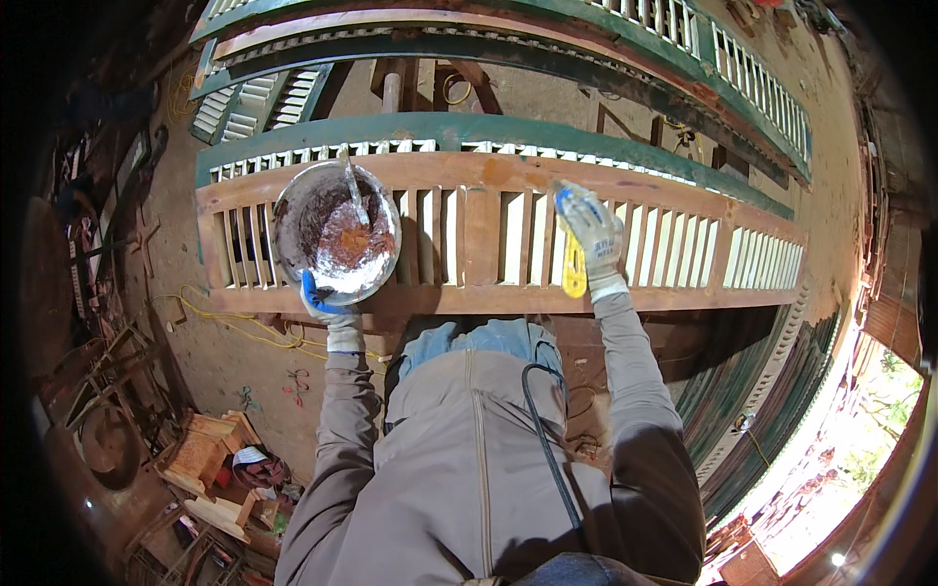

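Right now, your zipped jacket (430, 430) and blue jeans (479, 337) are showing just below a brown louvered shutter (482, 239). Your gloved left hand (334, 314) is gripping the near rim of a round pail (286, 234), its fingers pinching that edge. The pail is sitting over the shutter's left part, holding reddish-brown paste (350, 246) and a smeared stirring stick (355, 195) that is leaning against its far rim. Your gloved right hand (596, 232) is clasping a yellow-handled tool (574, 269) above the slats, fingers curling together around it. Beyond, a green-framed shutter (391, 127) is lying alongside, and farther green shutters (747, 76) are stretching across behind it.
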### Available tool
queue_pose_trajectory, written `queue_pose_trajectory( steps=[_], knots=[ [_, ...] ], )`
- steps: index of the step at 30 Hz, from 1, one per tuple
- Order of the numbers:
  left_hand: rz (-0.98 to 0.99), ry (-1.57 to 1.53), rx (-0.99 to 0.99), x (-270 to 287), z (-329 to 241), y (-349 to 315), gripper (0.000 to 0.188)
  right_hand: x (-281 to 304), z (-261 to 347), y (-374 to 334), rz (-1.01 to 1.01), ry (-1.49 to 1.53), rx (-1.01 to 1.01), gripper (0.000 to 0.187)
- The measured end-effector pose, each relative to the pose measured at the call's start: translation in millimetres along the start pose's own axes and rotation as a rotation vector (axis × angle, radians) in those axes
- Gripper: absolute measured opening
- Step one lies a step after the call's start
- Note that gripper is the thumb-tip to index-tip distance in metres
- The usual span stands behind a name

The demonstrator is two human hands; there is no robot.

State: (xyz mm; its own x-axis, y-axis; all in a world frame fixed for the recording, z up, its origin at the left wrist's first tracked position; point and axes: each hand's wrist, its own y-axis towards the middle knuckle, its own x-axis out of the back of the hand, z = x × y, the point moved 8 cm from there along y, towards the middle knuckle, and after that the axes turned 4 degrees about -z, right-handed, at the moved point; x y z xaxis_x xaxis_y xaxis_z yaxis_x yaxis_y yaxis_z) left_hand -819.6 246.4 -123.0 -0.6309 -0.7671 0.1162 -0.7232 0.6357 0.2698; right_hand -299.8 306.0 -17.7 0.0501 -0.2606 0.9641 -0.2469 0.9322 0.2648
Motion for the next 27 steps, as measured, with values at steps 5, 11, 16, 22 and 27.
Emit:
queue_pose_trajectory(
  steps=[5,11,16,22,27],
  knots=[
    [-0.008,0.018,0.025,2.2,0.0,-1.3,0.038,-7.9,-4.6,-6.8,-0.012,0.023,0.029,0.036],
    [-0.063,-0.294,0.378,-5.0,13.2,-0.8,0.038,9.2,-5.1,21.5,-0.057,0.034,0.044,0.038],
    [-0.021,-0.055,0.093,-1.2,-5.0,1.0,0.041,-24.0,2.3,25.3,0.112,-0.052,0.133,0.042],
    [-0.057,-0.212,0.265,-0.5,10.6,2.1,0.043,-29.1,-15.7,4.5,0.127,-0.091,0.032,0.035],
    [0.001,-0.023,0.062,0.3,-1.2,-3.0,0.046,-22.0,-15.6,-0.5,0.041,-0.116,-0.035,0.037]
  ],
)
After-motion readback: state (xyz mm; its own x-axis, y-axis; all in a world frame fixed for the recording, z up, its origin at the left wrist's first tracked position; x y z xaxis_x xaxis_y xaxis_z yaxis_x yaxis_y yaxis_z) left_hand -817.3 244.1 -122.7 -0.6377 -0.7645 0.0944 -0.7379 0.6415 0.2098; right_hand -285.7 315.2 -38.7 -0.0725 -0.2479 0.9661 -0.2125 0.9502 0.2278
